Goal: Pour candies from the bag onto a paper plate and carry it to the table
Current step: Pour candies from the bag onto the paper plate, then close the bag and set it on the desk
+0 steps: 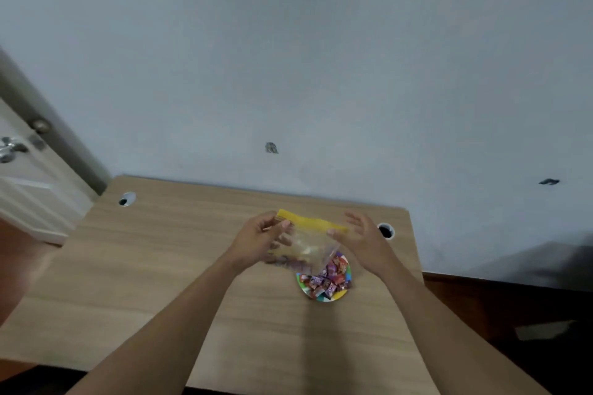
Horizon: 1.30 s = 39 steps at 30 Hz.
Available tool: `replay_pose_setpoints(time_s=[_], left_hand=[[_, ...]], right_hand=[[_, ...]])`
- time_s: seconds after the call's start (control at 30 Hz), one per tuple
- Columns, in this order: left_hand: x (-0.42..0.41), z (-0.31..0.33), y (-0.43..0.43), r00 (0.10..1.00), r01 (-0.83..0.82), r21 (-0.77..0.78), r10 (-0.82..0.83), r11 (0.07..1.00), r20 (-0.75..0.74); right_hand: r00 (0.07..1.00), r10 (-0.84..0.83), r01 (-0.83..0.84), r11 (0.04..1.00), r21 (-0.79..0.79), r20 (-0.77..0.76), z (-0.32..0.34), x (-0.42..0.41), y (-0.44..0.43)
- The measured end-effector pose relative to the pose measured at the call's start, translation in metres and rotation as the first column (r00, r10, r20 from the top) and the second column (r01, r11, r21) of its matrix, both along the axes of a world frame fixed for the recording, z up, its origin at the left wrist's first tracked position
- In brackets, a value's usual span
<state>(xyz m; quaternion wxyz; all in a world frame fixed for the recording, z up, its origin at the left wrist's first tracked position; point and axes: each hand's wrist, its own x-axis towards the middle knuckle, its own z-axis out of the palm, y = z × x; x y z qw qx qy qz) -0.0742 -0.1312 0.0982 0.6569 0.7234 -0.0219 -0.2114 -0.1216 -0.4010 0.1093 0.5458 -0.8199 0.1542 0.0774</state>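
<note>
Wooden desk (134, 266) holds the plate (333, 297) of candies (324, 279); above it, left hand (256, 240) pinches the bag (308, 240), right hand (359, 240) open, steadying it.

We see soft, even, dim light, overall blur, wide-angle bending at edges, faint shadow under the arms.

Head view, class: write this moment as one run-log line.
left hand: gripping zip bag | right hand: open beside bag | candies: piled on paper plate | plate: on wooden desk
</note>
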Motion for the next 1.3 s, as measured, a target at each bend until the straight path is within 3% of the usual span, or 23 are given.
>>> replay_pose_setpoints(time_s=[0.1,0.2,0.27,0.53,0.7,0.93,1.3], left_hand=[[0.004,0.017,0.007,0.995,0.050,0.078,-0.056,0.996,0.081],[0.008,0.033,0.012,0.965,0.056,0.139,-0.089,0.989,0.248],[0.010,0.040,0.014,0.931,0.018,0.197,-0.089,0.980,0.354],[0.014,0.049,0.030,0.922,-0.102,0.042,0.079,0.994,0.380],[0.012,0.050,0.033,0.904,-0.204,0.065,0.162,0.977,0.395],[0.009,0.056,0.028,0.818,-0.299,0.172,0.160,0.939,0.552],[0.005,0.062,0.028,0.784,-0.395,0.177,0.230,0.902,0.577]], right_hand=[[0.970,0.230,-0.204,0.945,-0.255,0.076,0.026,0.013,0.014],[0.903,0.426,-0.387,0.861,-0.330,0.050,0.047,0.025,0.039],[0.874,0.478,-0.403,0.817,-0.413,0.093,0.053,0.031,0.053],[0.884,0.448,-0.354,0.829,-0.434,0.134,0.067,0.044,0.071],[0.863,0.490,-0.378,0.788,-0.486,0.121,0.070,0.043,0.083],[0.864,0.465,-0.348,0.829,-0.438,0.193,0.085,0.045,0.110],[0.881,0.444,-0.310,0.804,-0.507,0.165,0.088,0.051,0.123]])
